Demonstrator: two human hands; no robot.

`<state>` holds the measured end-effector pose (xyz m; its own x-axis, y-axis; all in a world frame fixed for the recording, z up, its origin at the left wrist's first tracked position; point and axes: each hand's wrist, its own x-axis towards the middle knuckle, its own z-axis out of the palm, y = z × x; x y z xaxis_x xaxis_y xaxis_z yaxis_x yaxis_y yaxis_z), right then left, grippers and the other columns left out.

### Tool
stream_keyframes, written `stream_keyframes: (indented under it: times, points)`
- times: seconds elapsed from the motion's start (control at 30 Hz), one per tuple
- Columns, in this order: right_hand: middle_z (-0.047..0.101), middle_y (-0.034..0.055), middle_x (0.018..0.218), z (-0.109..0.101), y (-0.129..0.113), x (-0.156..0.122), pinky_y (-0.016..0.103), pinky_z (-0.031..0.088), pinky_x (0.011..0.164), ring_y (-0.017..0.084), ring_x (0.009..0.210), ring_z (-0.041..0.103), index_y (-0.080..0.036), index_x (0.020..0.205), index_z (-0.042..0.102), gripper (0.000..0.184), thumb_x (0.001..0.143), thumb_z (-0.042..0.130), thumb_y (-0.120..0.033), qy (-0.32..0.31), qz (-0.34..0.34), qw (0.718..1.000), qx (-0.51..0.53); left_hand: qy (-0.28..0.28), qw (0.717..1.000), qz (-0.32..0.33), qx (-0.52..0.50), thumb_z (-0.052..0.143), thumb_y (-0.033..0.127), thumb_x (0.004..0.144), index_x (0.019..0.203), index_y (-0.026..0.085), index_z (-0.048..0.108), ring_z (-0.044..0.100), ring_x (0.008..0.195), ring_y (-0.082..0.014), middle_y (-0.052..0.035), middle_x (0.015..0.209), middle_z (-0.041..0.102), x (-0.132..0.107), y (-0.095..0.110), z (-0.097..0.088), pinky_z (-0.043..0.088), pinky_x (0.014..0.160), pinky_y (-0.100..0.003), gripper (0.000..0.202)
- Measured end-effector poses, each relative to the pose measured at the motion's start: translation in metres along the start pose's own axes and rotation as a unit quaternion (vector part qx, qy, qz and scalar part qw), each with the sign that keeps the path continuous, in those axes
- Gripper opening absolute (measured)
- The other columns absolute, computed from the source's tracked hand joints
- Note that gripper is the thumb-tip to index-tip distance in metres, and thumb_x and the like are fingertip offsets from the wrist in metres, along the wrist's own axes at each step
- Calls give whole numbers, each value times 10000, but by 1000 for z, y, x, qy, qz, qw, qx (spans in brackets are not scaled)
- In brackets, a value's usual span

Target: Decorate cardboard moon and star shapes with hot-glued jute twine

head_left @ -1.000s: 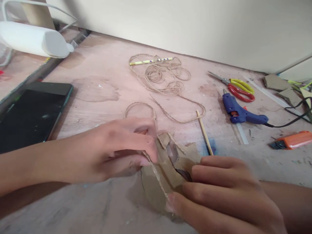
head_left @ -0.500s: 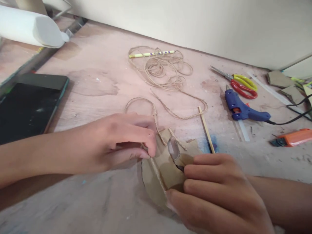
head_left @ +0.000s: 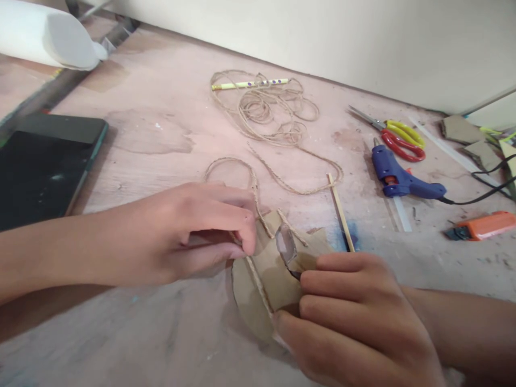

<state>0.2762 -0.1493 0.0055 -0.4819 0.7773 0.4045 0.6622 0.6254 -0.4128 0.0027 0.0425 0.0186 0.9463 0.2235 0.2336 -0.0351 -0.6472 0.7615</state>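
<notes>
A cut cardboard piece [head_left: 280,274] with an angular hole lies on the table in front of me. My left hand [head_left: 213,236] pinches a strand of jute twine [head_left: 260,285] between thumb and index finger above the cardboard's left side. The strand runs taut across the cardboard's face to my right hand [head_left: 355,312]. That hand grips the cardboard's right edge, its thumb pressing where the twine ends. From near my left hand the twine loops over the table and returns to the cardboard's upper edge. Part of the cardboard is hidden beneath my right fingers.
Behind lies a tangle of twine [head_left: 258,110] with a pencil [head_left: 250,84] in it. To the right are scissors [head_left: 403,141], a blue glue gun [head_left: 407,180], an orange cutter [head_left: 489,226] and a thin wooden stick [head_left: 341,212]. A phone [head_left: 44,166] and white bottle [head_left: 52,37] are left.
The view has shifted slightly. Both hands keep nearly the same places on the twine and the cardboard.
</notes>
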Motion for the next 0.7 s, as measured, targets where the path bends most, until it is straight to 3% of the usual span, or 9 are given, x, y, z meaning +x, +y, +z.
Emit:
stream_keyframes:
  times: [0.33,0.43,0.5,0.6,0.7]
  points:
    - [719,-71,735,-6,-16,-1,422,701,944,159,722,744,-252,953,884,316,1208,791,-91,10,23,999,-34,8,1000,-3,-12,694,120,1259,1130,288,775,763,891,-186,-10,992,786,-1,-3,2,572,780,-274,227]
    - [729,-51,744,-3,-13,-3,444,729,946,197,740,751,-277,908,856,280,1170,887,-181,4,14,998,-65,5,1000,-10,-13,687,113,1241,1119,294,770,767,890,-189,-7,990,791,0,-4,2,577,779,-288,234]
    - [690,-41,715,0,0,0,442,728,867,210,700,703,-298,860,818,315,1156,925,-282,-3,-38,997,-73,4,1000,-8,-12,687,112,1237,1107,291,757,765,894,-185,-1,999,791,0,-3,2,584,784,-289,232]
    - [591,-41,659,8,25,9,422,628,655,195,591,558,-312,782,745,426,1163,918,-388,8,-171,985,-27,1,1000,-6,-9,663,83,1220,1116,286,744,759,901,-176,4,1009,781,-1,-3,3,591,802,-288,242]
    - [572,-32,664,10,33,14,431,582,605,193,579,529,-305,736,696,493,1185,884,-386,33,-217,976,-2,-1,1000,-14,-6,663,94,1217,1120,296,740,774,915,-188,1,1013,785,-2,-4,3,610,834,-303,236]
